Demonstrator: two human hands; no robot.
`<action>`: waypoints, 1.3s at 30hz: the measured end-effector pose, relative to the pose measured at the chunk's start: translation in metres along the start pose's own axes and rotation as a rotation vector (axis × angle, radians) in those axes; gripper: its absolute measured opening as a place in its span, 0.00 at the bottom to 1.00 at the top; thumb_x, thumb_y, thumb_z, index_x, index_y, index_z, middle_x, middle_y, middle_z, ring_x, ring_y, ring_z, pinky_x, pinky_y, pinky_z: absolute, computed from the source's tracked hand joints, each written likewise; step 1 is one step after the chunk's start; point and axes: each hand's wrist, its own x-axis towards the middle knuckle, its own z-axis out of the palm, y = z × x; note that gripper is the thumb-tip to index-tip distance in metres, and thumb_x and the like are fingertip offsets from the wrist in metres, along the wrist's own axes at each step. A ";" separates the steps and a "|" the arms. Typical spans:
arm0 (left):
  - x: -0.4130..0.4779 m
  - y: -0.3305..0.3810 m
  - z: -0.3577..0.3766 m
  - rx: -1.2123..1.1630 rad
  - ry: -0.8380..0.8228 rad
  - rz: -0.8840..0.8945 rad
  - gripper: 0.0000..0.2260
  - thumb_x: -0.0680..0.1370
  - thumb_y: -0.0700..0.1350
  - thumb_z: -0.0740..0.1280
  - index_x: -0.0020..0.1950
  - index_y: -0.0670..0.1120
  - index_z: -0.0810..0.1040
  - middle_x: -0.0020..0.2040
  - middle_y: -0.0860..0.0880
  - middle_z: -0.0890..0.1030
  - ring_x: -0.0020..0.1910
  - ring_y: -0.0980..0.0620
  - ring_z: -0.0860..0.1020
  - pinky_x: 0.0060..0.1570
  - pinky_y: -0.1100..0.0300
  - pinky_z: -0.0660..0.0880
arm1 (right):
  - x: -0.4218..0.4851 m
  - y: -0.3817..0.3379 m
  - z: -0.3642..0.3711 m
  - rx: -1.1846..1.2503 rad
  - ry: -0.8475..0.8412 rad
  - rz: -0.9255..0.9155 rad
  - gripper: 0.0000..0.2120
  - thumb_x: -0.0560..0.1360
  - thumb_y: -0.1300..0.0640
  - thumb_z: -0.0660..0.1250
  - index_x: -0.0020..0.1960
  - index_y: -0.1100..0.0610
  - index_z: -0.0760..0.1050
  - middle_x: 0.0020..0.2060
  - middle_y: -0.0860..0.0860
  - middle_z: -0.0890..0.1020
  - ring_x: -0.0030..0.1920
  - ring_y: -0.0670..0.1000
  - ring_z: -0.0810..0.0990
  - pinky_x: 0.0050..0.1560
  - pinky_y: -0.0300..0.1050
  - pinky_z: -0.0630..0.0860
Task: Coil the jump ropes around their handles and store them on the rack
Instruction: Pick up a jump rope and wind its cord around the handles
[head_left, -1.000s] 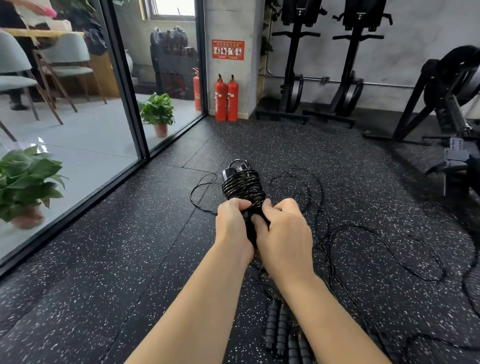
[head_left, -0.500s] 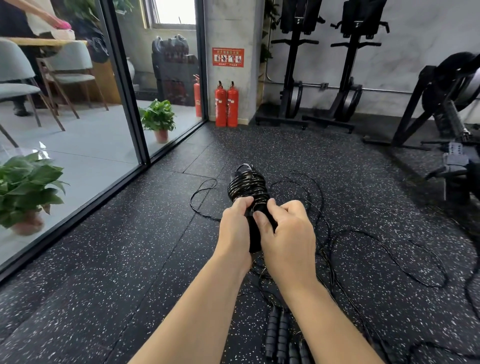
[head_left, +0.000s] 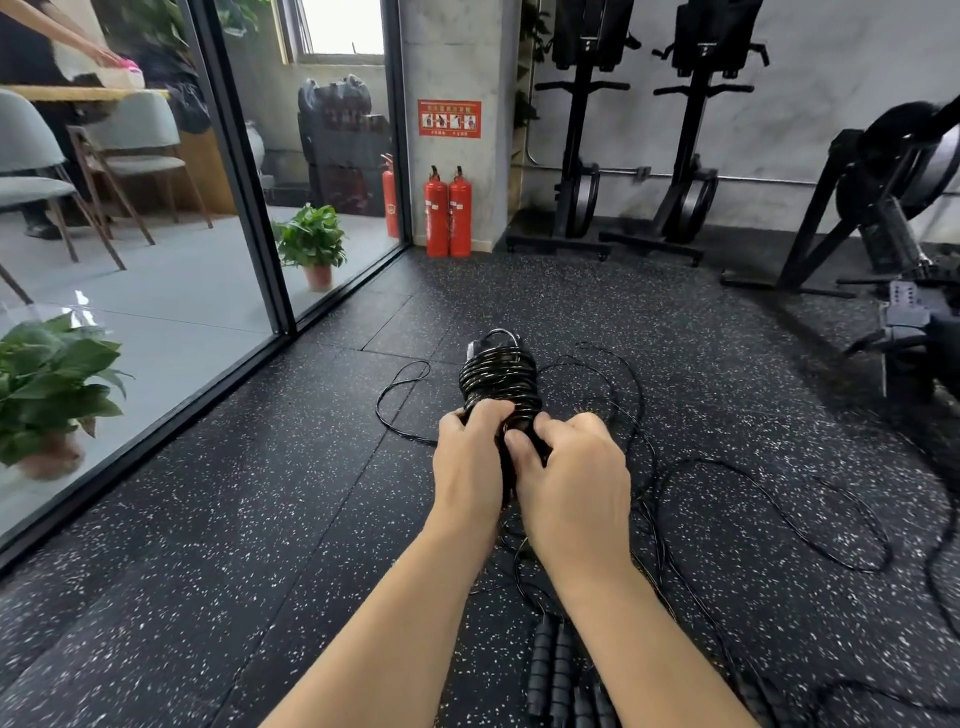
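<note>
The coiled rope (head_left: 498, 376) is held above the floor (head_left: 260, 519), grasped by the left hand (head_left: 470, 462) and right hand (head_left: 571, 478). The last turns should be kept tight, the loose ropes (head_left: 753, 493) beyond it avoided.

Black speckled rubber floor (head_left: 260, 545), tiled with visible seams. Loose black rope (head_left: 779, 509) sprawls in loops across it, right of centre. Ribbed black handles (head_left: 553, 670) lie side by side at the near edge. Two red fire extinguishers (head_left: 448, 215) stand by the pillar; black machine bases (head_left: 602, 244) rest along the far wall.
</note>
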 end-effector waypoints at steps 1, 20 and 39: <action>0.000 0.000 0.000 -0.018 -0.008 -0.031 0.36 0.58 0.60 0.68 0.60 0.40 0.77 0.56 0.40 0.83 0.46 0.45 0.81 0.43 0.51 0.75 | -0.001 0.000 0.000 -0.002 0.007 -0.004 0.13 0.79 0.48 0.63 0.49 0.57 0.79 0.40 0.49 0.70 0.36 0.51 0.69 0.37 0.45 0.62; 0.001 0.001 0.000 -0.167 -0.096 -0.175 0.38 0.58 0.53 0.73 0.66 0.42 0.74 0.59 0.38 0.82 0.44 0.45 0.83 0.34 0.57 0.78 | -0.001 0.001 0.003 0.004 0.019 -0.034 0.14 0.78 0.50 0.65 0.59 0.56 0.80 0.44 0.50 0.73 0.39 0.53 0.75 0.40 0.46 0.71; 0.003 0.000 -0.002 -0.029 -0.155 0.026 0.11 0.77 0.47 0.70 0.54 0.42 0.74 0.35 0.50 0.80 0.27 0.55 0.78 0.22 0.66 0.69 | 0.015 0.013 -0.006 0.784 -0.132 0.436 0.11 0.73 0.52 0.73 0.52 0.55 0.78 0.42 0.48 0.83 0.39 0.43 0.81 0.34 0.36 0.74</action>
